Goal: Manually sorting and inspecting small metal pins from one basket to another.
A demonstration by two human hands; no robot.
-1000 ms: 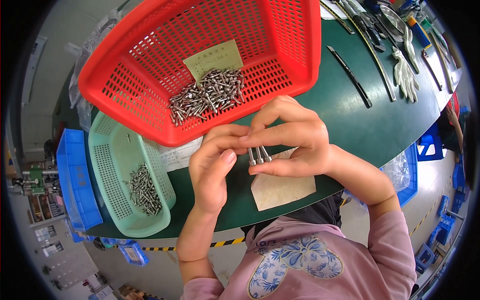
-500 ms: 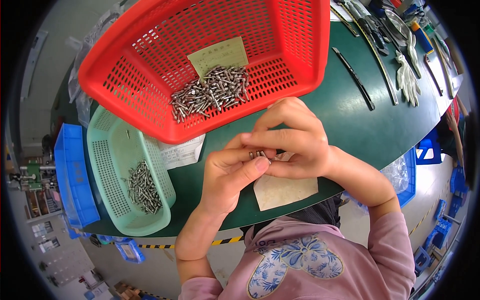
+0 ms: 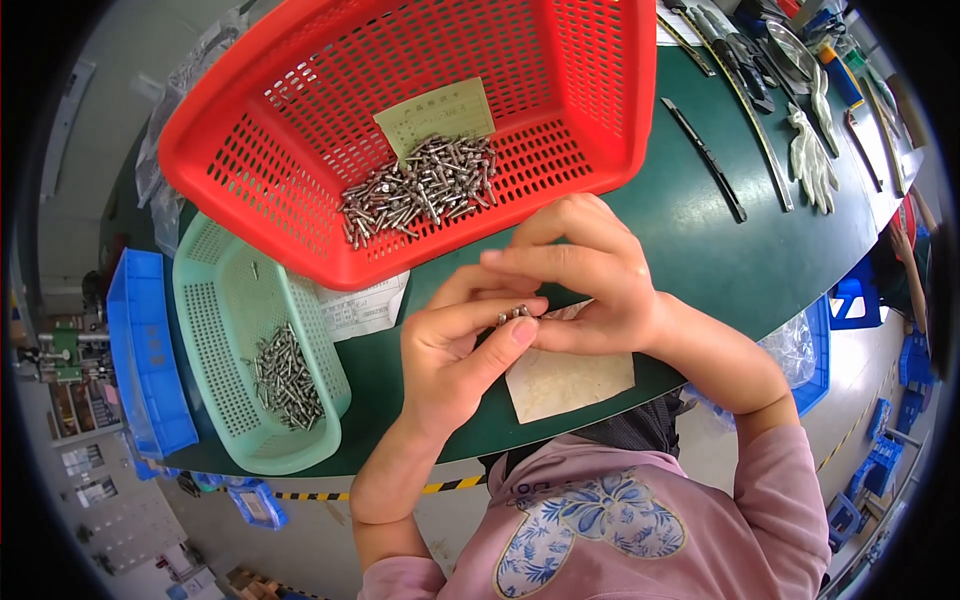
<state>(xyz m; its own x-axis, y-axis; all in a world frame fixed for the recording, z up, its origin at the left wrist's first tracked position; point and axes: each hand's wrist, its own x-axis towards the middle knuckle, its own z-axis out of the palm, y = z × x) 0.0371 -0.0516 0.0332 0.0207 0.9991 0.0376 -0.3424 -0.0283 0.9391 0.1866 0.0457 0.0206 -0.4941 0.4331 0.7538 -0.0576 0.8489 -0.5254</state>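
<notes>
Several small metal pins [image 3: 513, 315] lie in the grip of my left hand [image 3: 445, 365], between its thumb and bent fingers. My right hand [image 3: 600, 275] meets it from the right, its fingertips closed against the ends of the pins, with the upper fingers curved over them. The hands partly hide the pins. Beyond them stands a red perforated basket [image 3: 285, 240] holding a heap of similar metal pins [image 3: 425, 190] and a yellowish card [image 3: 435, 115]. At the left, a pale green basket [image 3: 335, 375] holds a smaller heap of metal pins [image 3: 285, 380].
A beige sheet [image 3: 570, 385] lies under my hands at the edge of the green table [image 3: 700, 260]. A printed paper [image 3: 370, 308] is partly under the red basket. Blue bins [image 3: 150, 350] stand far left. A black strip-like tool [image 3: 705, 160] and white gloves [image 3: 812, 165] lie right.
My right hand's upper fingers have lifted slightly away from my left hand. The left fingers have shifted a little around the pins; the baskets stay put.
</notes>
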